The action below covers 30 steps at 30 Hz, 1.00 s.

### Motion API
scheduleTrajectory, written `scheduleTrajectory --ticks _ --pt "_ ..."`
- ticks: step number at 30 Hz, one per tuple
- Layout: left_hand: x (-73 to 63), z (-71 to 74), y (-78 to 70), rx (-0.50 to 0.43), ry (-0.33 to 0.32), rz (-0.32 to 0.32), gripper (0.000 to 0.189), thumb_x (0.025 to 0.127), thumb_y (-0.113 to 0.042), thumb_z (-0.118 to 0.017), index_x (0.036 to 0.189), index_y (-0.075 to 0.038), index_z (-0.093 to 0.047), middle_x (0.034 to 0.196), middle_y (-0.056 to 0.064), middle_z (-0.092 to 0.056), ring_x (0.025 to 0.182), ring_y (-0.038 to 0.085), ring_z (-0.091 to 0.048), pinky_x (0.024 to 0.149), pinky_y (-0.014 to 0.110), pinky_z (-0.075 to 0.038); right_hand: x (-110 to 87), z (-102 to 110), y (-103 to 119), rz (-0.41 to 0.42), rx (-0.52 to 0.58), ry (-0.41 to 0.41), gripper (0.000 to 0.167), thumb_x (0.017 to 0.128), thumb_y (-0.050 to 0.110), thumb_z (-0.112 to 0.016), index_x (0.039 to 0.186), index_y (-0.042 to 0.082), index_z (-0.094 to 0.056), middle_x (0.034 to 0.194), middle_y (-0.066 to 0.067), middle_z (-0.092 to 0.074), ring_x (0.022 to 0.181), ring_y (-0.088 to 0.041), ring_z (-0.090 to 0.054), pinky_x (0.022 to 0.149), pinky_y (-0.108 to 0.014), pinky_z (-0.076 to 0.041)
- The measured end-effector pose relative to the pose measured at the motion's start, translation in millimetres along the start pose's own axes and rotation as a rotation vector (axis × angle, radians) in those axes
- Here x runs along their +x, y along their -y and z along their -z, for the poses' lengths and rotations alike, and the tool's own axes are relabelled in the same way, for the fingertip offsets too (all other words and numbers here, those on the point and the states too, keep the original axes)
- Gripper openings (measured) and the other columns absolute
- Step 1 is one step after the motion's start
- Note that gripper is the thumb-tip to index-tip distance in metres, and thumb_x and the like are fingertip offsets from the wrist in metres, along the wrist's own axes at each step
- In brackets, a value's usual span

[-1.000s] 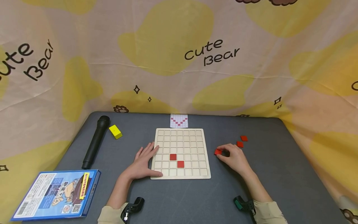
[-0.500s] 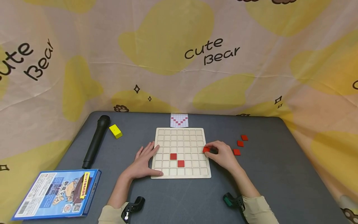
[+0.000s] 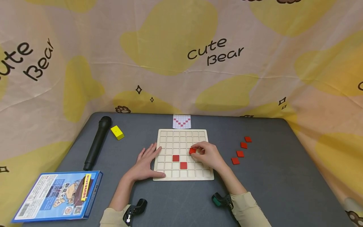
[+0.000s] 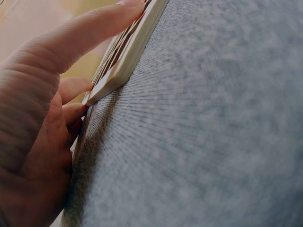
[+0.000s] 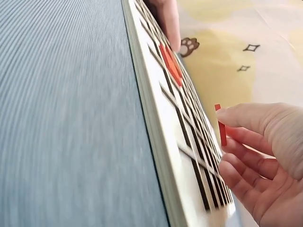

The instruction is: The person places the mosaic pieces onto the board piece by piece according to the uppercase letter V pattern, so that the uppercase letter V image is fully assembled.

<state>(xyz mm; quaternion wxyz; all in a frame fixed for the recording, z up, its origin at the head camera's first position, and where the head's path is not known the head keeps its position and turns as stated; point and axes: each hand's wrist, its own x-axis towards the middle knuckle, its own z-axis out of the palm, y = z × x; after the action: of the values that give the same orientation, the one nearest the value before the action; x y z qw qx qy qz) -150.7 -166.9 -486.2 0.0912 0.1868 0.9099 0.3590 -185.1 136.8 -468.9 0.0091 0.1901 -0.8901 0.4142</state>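
Note:
A pale gridded board (image 3: 181,177) lies in the middle of the table. Two red square tiles sit in its cells, one tile (image 3: 175,158) up and left of the other tile (image 3: 183,165). Over the right part of the grid, my right hand (image 3: 209,155) pinches another red tile (image 3: 192,151) between thumb and fingers. The right wrist view shows that held tile (image 5: 220,125) edge-on, above the board. My left hand (image 3: 144,166) rests with spread fingers on the board's left edge; in the left wrist view the thumb (image 4: 90,33) lies over the rim.
Several loose red tiles (image 3: 240,154) lie in a slanting row right of the board. Behind it is a pattern card (image 3: 181,121) with a red V. To the left are a black microphone (image 3: 97,143), a yellow block (image 3: 117,132) and a blue box (image 3: 56,197).
My right hand has carried the red tile leftward from the table to over the grid, uncovering loose tiles behind it. The left hand has stayed on the board's edge.

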Motion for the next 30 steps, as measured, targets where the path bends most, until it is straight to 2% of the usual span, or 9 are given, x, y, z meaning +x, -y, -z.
scheduleTrajectory --ticks 5,14,18,22,30 --pt "0.4 -0.9 1.4 -0.001 -0.01 -0.001 0.108 0.071 -0.052 -0.08 0.154 -0.007 -0.029 0.162 0.015 -0.013 0.148 0.032 -0.007 0.114 0.054 0.002 8.6 -14 9 -0.002 0.066 0.023 0.024 0.081 0.015 -0.079 0.104 0.013 -0.074 0.088 0.003 -0.065 0.078 -0.011 -0.06 0.073 -0.026 -0.053" --pt "0.9 -1.5 3.0 -0.012 -0.017 -0.004 0.102 0.075 -0.052 -0.077 0.153 -0.007 -0.03 0.161 0.015 -0.014 0.148 0.031 -0.008 0.114 0.054 0.002 23.6 -41 26 0.004 0.12 0.078 0.025 0.082 0.013 -0.077 0.107 0.01 -0.073 0.088 0.0 -0.065 0.078 -0.011 -0.061 0.075 -0.026 -0.053" --pt "0.8 -1.3 4.0 -0.016 -0.022 -0.009 0.101 0.076 -0.052 -0.077 0.153 -0.007 -0.031 0.162 0.014 -0.014 0.148 0.031 -0.008 0.114 0.054 0.002 31.1 -52 32 0.022 0.084 0.093 0.023 0.083 0.016 -0.077 0.104 0.011 -0.071 0.087 0.002 -0.064 0.076 -0.008 -0.059 0.072 -0.023 -0.051" --pt "0.6 -1.2 5.3 -0.012 -0.024 -0.007 0.1 0.076 -0.053 -0.077 0.153 -0.007 -0.031 0.161 0.014 -0.015 0.148 0.031 -0.009 0.114 0.055 0.001 38.4 -60 35 0.083 0.029 0.093 0.016 0.084 0.016 -0.078 0.097 0.01 -0.07 0.085 0.002 -0.064 0.075 -0.01 -0.058 0.07 -0.022 -0.05" --pt "0.0 -2.0 6.2 -0.003 -0.034 -0.012 0.098 0.077 -0.052 -0.076 0.153 -0.008 -0.032 0.161 0.014 -0.016 0.148 0.031 -0.009 0.114 0.054 0.001 43.1 -65 39 0.14 -0.036 0.087 0.01 0.082 0.013 -0.079 0.087 0.011 -0.071 0.084 0.003 -0.062 0.073 -0.01 -0.054 0.067 -0.023 -0.046"
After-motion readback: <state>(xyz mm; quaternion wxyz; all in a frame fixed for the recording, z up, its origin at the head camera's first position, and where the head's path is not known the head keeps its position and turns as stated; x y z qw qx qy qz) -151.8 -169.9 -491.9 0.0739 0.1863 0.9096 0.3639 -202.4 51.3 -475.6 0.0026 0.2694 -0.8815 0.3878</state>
